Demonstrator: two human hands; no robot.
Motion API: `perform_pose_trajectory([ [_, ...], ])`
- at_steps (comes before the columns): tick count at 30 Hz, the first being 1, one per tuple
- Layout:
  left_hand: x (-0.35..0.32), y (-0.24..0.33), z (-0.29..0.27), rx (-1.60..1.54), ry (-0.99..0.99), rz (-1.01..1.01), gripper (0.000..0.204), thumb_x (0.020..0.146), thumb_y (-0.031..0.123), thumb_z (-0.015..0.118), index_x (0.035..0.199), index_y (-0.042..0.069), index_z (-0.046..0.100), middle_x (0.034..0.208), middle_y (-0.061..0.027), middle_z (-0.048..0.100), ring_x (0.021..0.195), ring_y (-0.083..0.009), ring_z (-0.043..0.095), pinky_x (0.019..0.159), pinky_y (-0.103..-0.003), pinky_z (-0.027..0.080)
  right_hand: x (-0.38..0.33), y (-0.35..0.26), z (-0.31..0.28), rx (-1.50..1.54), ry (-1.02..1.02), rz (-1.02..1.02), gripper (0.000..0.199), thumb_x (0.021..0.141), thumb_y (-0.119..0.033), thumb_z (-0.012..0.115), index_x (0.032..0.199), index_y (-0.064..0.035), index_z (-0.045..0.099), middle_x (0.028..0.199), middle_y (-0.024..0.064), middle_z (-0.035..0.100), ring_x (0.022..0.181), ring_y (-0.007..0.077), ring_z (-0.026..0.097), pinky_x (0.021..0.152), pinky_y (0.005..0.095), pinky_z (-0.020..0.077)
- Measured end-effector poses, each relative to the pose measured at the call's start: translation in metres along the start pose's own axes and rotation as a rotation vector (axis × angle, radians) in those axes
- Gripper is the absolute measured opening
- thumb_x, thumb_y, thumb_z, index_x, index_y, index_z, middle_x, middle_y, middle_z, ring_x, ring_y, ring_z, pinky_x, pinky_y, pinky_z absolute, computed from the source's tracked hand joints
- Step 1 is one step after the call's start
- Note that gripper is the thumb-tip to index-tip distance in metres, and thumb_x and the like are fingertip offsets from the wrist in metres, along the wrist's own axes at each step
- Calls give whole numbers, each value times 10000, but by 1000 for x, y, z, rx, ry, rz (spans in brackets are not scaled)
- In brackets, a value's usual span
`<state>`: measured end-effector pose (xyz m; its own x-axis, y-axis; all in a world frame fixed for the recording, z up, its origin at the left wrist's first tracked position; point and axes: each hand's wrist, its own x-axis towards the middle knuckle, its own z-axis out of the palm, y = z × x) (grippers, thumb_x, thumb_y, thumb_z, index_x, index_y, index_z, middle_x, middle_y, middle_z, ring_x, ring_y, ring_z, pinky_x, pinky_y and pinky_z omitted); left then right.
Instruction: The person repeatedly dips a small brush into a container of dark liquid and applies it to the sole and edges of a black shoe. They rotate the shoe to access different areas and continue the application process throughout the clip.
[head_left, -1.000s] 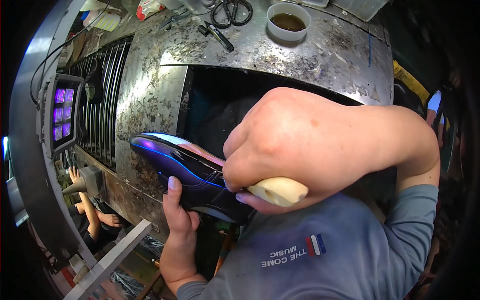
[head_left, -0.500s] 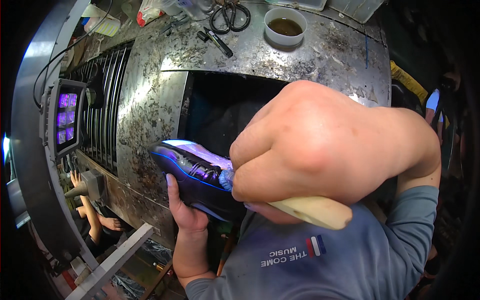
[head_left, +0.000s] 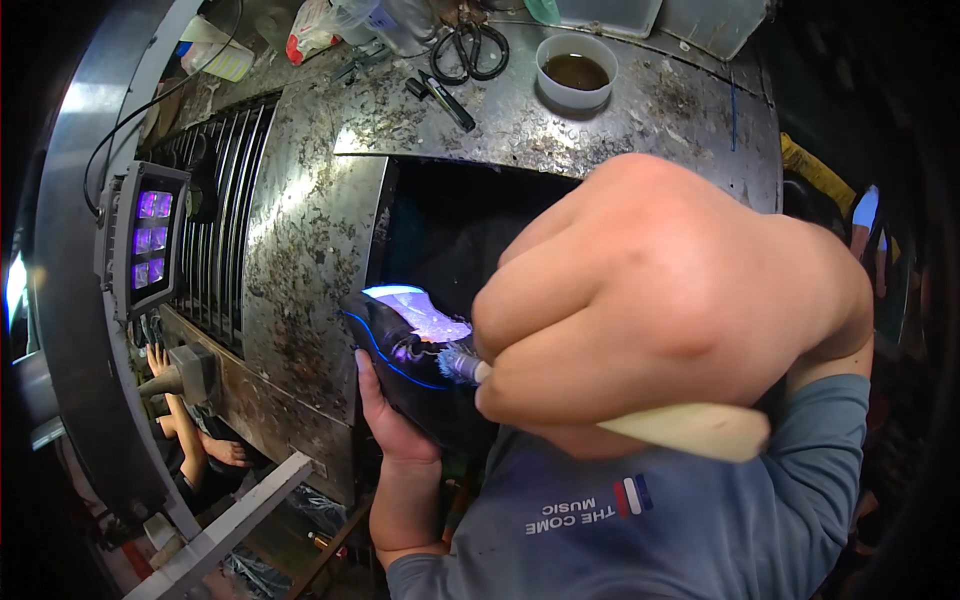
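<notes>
A black shoe (head_left: pixel 415 388) rests in my left hand (head_left: pixel 398 420), whose fingers are partly hidden beneath it; the thumb lies along its near side. A thin line glows blue along the shoe's edge, and a pale patch beyond it shines violet. My right hand (head_left: pixel 630 300) is closed around a brush with a pale wooden handle (head_left: pixel 700 430) sticking out behind the fist. Its bluish bristles (head_left: pixel 458 363) are at the middle of the shoe, by the lace area. Whether they press on it I cannot tell.
A violet lamp (head_left: pixel 150 240) stands at left beside a metal grille (head_left: pixel 225 230). On the stained metal bench (head_left: pixel 300 240) are a bowl of brown liquid (head_left: pixel 575 75), scissors (head_left: pixel 470 55) and a marker (head_left: pixel 447 103). A dark opening (head_left: pixel 450 220) lies beyond the shoe. Another person's hand (head_left: pixel 225 450) shows lower left.
The shoe has shifted right and turned a little in my left hand. My right hand has moved right with the brush, and more of the brush head shows.
</notes>
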<state>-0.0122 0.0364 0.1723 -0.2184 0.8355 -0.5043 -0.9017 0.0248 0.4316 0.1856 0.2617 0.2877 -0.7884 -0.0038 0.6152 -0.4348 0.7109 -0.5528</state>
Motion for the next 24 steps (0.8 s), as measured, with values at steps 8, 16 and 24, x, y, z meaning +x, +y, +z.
perform_pose_trajectory([
  [8,5,-10,-22,-353,-235,-274,730,1004,641,452,1450,65,506,1348,-173,634,1083,-329,695,882,-505,591,-21,6,-58,-358,239,322,231,830,-136,841,1012,-11,772,931,110,767,834,206,739,740,311,583],
  [16,4,-36,-33,-461,-148,-349,758,923,469,726,1474,28,450,1335,-125,655,1000,-236,729,694,-292,587,-102,123,-73,-727,288,851,250,847,-340,737,1004,-153,787,952,98,770,910,295,734,814,417,584],
  [24,-2,-39,-29,-694,-146,-408,597,1015,292,598,1517,21,422,1387,-140,623,1070,-278,687,751,-324,547,-92,138,-61,-838,220,923,261,829,-370,738,993,-173,789,950,111,763,907,329,729,815,442,589],
])
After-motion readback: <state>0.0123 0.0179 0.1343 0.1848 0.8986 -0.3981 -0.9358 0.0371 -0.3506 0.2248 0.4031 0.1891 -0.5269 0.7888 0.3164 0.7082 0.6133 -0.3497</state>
